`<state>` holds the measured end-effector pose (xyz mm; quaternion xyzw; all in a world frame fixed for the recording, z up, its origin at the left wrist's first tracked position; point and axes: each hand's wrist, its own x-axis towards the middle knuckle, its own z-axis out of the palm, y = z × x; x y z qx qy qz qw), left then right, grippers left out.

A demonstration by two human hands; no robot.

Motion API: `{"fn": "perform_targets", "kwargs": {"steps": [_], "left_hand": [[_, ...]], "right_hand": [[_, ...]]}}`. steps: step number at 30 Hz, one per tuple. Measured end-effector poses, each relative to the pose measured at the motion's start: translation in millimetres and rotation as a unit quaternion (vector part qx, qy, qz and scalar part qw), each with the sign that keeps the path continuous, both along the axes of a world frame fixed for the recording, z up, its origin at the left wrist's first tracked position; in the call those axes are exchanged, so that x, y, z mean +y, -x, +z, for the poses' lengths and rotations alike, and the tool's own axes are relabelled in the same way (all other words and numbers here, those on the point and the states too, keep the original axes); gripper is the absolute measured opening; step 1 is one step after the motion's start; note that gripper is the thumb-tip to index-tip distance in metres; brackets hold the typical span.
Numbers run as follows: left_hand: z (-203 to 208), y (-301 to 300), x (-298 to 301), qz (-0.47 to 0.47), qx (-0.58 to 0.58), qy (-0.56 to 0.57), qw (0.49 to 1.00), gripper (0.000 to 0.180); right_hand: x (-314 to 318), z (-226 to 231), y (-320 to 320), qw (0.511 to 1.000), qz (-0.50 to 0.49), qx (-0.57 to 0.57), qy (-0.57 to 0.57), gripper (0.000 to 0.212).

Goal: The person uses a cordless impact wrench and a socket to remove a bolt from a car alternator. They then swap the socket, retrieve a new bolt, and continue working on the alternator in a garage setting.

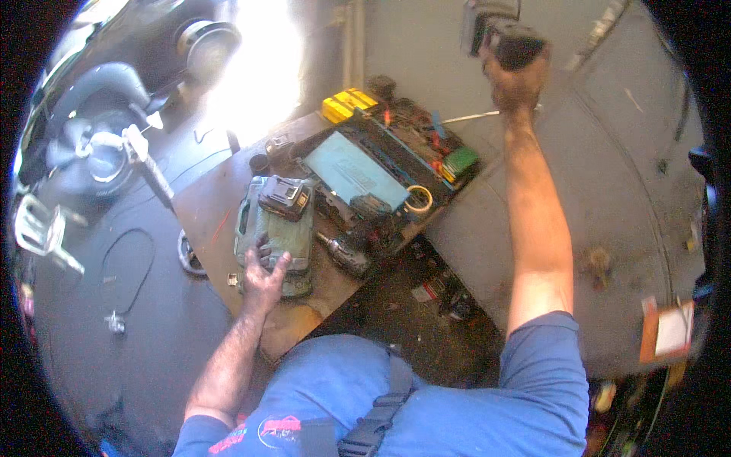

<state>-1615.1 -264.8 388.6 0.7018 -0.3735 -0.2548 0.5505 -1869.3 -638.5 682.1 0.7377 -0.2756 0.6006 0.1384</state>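
My left hand (263, 278) rests with its fingers apart on the lower part of a worn grey-green plastic case (251, 221). On top of that case sits a black power tool battery (285, 196). Far out to the right, my right arm is stretched forward, and my right hand (519, 85) is closed round a dark, blocky device (499, 34). The device reaches the upper edge of the view, and its exact kind cannot be made out. Beside the case lies a cordless impact wrench (354, 244), its metal nose near the case.
A black tray (415, 152) of hand tools stands on the brown bench (217, 194), with a light-blue panel (356, 169), a tape roll (418, 199) and a yellow box (348, 105). A fan (99, 152) and a white plastic chair (44, 228) stand at left. Bright light glares behind.
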Motion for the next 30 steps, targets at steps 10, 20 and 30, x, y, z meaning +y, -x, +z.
{"fn": "perform_targets", "kwargs": {"steps": [10,20,30], "left_hand": [[-5.5,-15.7,-94.3,0.219,0.245,-0.19,0.925,0.087],[-9.7,-57.5,-193.1,0.2,-0.058,-0.465,0.861,0.109],[-15.1,-13.1,-196.8,0.25,-0.106,-0.316,0.909,0.077]], "right_hand": [[-202.1,-231.8,-48.6,0.83,-0.119,0.341,-0.426,0.085],[-316.5,-315.4,-11.6,0.828,-0.025,0.188,-0.527,0.077],[62.2,-242.4,-50.5,0.659,0.572,0.465,-0.149,0.04]]}}
